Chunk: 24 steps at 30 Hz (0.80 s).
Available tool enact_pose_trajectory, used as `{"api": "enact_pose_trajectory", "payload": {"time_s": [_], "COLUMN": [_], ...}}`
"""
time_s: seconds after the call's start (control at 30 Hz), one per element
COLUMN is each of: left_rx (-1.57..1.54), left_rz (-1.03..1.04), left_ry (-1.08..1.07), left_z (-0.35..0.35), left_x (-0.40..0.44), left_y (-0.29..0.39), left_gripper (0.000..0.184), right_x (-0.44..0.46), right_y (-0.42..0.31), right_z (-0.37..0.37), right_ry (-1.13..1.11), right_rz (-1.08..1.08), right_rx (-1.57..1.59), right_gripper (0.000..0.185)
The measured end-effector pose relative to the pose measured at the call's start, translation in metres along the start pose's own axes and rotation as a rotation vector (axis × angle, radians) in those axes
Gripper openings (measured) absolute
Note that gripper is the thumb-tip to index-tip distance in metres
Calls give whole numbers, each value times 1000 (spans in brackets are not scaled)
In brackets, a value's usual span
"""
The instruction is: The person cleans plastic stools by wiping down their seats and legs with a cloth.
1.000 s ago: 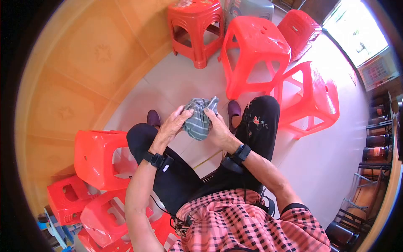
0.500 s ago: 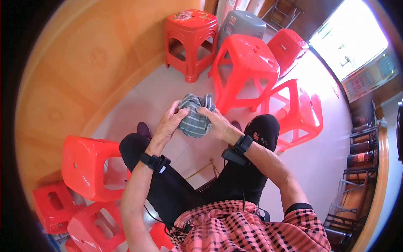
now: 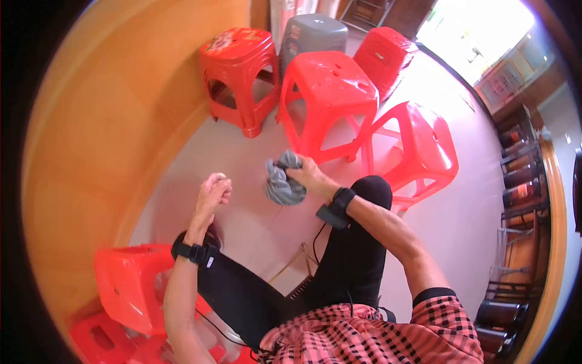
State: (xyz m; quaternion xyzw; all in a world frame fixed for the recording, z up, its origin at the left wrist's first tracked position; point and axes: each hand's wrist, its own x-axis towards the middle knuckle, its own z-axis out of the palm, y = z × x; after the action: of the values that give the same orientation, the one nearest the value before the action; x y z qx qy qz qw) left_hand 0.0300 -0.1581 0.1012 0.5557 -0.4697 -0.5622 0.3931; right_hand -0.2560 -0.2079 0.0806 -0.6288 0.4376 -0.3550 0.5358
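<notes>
A bunched grey cloth (image 3: 284, 187) hangs in front of me, its pale stripes blurred. My right hand (image 3: 310, 175) grips it at its right edge, thumb on the near side. Apart from the cloth, to its left, my left hand (image 3: 213, 193) is closed with curled fingers. Whether something small sits inside those fingers I cannot make out. Both wrists wear black straps, with a dark box (image 3: 333, 215) at the right one.
Ahead stand a flower-topped red stool (image 3: 248, 91), a grey stool (image 3: 315, 33) and several red plastic stools (image 3: 333, 79). More red stools (image 3: 130, 291) are at my lower left. A wooden wall (image 3: 133, 91) curves along the left; dark folding chairs (image 3: 515, 218) line the right.
My left hand has let go of the cloth and moved left and down, fingers now curled. My right hand keeps the cloth, which looks more twisted. The view has turned slightly right.
</notes>
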Motion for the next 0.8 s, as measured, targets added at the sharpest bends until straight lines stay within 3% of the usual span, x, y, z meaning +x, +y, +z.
{"api": "enact_pose_trajectory", "payload": {"time_s": [0.03, 0.13, 0.17, 0.23, 0.3, 0.37, 0.5, 0.57, 0.7, 0.77, 0.8], "left_rx": [30, 120, 193, 255, 316, 386, 212, 99, 291, 31, 32], "left_rz": [8, 51, 76, 112, 145, 139, 126, 78, -3, 238, 234], "left_ry": [10, 7, 14, -51, -115, -191, -245, -156, -182, -158, -169], "left_z": [-3, 4, 7, 19, 39, 65, 124, 153, 189, 207, 218], "left_x": [5, 30, 36, 55, 79, 103, 153, 178, 239, 248, 255], "left_y": [3, 19, 25, 41, 57, 71, 67, 57, 48, 38, 32], "left_gripper": [33, 34, 34, 35, 36, 43, 52, 58, 64, 72, 72], "right_x": [-5, -19, -17, -11, -16, -25, -34, -34, -37, -40, -40], "right_y": [-4, -38, -31, -6, 3, -12, 7, 15, 7, 1, 3], "right_z": [3, 15, 15, 15, 9, 4, -5, -11, -20, -21, -23], "right_ry": [29, 208, 221, 396, 474, 665, 706, 734, 711, 741, 739], "right_rz": [-6, 427, 425, 185, 185, 297, 248, 324, 337, 331, 326], "right_rx": [-1, 786, 788, 528, 455, 799, 924, 935, 1007, 1029, 1016], "right_gripper": [27, 26, 26, 25, 27, 30, 32, 31, 34, 36, 36]}}
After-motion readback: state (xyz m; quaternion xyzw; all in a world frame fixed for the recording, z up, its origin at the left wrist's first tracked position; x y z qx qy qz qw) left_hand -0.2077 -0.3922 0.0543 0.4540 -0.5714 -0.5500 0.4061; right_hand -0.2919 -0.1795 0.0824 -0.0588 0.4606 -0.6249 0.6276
